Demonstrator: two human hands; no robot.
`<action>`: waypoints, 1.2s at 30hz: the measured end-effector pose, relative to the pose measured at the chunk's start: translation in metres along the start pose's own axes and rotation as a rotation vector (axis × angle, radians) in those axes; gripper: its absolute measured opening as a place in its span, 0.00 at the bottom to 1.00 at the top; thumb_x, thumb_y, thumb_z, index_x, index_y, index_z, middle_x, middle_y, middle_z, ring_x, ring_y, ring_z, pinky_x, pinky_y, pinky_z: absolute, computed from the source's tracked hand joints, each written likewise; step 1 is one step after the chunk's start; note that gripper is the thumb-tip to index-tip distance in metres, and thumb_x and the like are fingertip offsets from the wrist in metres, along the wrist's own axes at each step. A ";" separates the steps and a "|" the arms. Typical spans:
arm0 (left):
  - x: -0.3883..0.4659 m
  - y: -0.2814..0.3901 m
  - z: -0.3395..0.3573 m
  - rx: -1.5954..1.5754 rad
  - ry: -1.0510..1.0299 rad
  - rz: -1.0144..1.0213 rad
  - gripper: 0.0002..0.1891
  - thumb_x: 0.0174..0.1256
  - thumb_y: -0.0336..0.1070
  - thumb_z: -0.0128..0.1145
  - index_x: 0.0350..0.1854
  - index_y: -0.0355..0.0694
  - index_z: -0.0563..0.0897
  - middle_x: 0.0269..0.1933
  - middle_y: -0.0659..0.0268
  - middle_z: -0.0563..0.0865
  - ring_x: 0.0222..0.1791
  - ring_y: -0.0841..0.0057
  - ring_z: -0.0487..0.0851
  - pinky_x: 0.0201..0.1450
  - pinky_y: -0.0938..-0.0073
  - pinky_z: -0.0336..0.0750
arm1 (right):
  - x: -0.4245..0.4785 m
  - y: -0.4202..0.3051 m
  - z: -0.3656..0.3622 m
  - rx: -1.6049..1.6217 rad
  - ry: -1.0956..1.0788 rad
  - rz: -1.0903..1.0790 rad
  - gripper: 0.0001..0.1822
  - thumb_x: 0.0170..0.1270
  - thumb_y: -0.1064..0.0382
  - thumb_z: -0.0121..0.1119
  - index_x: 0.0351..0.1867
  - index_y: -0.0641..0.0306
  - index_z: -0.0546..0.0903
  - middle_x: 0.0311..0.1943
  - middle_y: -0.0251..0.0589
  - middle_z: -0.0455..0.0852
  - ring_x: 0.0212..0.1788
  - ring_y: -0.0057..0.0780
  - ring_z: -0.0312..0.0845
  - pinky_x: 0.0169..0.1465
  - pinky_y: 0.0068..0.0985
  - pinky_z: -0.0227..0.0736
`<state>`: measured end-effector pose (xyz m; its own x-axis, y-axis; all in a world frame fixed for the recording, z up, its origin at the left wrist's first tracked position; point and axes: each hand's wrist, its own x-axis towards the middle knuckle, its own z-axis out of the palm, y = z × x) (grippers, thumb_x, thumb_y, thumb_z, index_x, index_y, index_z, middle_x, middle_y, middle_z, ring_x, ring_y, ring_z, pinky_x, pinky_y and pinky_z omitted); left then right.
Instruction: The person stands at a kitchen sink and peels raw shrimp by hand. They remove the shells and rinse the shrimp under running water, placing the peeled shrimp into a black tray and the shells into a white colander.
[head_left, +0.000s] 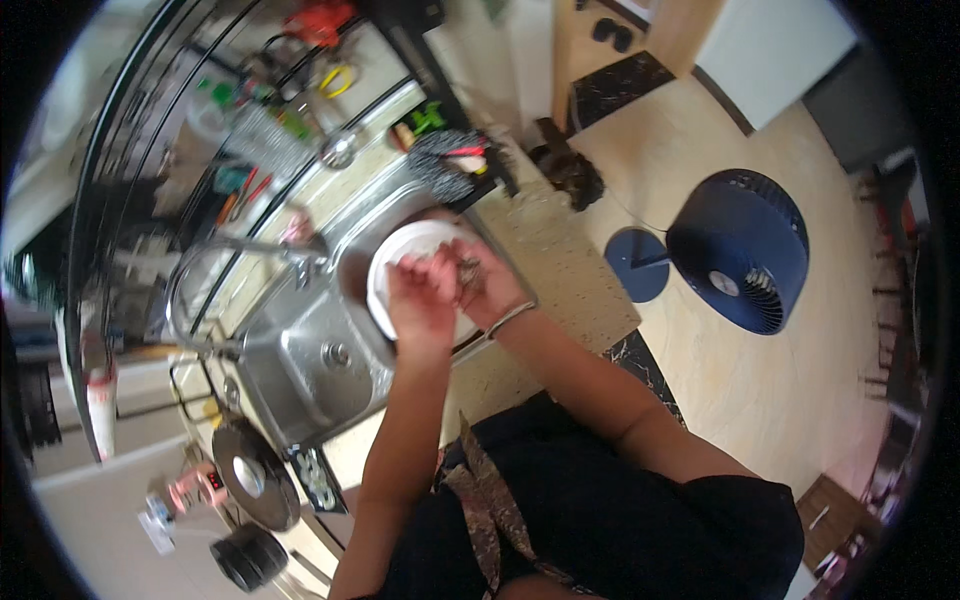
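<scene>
Both my hands are over a white bowl (379, 289) that sits in the right-hand basin of a steel sink. My right hand (495, 289), with a bracelet on its wrist, cups a small brownish clump (471, 276), too blurred to name. My left hand (420, 296) is beside it with its fingers curled towards the right palm. Blur hides whether the left fingers grip part of the clump. What lies under the hands in the bowl is mostly covered.
The left basin (307, 375) has a drain strainer, and an arched faucet (202, 270) stands behind it. A grey patterned cloth (442, 165) hangs at the sink's far right. A dark pan (255, 476) and black pot (249, 556) are at lower left; a blue fan (739, 251) stands on the floor.
</scene>
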<state>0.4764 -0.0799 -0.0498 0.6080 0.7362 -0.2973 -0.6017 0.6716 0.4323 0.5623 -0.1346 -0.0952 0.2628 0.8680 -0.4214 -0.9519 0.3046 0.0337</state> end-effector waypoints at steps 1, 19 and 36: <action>0.012 0.009 -0.027 -0.144 -0.123 -0.140 0.14 0.72 0.47 0.50 0.34 0.41 0.76 0.27 0.71 0.76 0.25 0.84 0.74 0.29 0.82 0.72 | -0.005 -0.010 0.010 -0.039 0.185 -0.006 0.14 0.71 0.53 0.50 0.44 0.59 0.79 0.38 0.37 0.85 0.41 0.28 0.82 0.43 0.24 0.81; -0.093 0.099 -0.189 -0.123 0.688 0.081 0.16 0.72 0.49 0.45 0.26 0.47 0.74 0.19 0.76 0.68 0.15 0.85 0.61 0.17 0.80 0.58 | 0.241 -0.324 -0.084 -2.125 0.835 -0.508 0.20 0.68 0.45 0.49 0.40 0.58 0.84 0.43 0.46 0.86 0.48 0.41 0.81 0.53 0.32 0.73; -0.076 0.122 -0.181 -0.185 0.799 0.141 0.07 0.72 0.31 0.45 0.34 0.40 0.75 0.20 0.74 0.62 0.16 0.85 0.58 0.18 0.84 0.57 | 0.327 -0.406 -0.117 -2.186 0.428 -1.239 0.14 0.63 0.64 0.52 0.49 0.59 0.79 0.50 0.46 0.82 0.51 0.44 0.78 0.53 0.37 0.74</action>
<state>0.2635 -0.0387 -0.1283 0.0117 0.6054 -0.7958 -0.7628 0.5201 0.3844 1.0163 -0.0207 -0.3529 0.7503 0.5474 0.3708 0.6436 -0.4762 -0.5992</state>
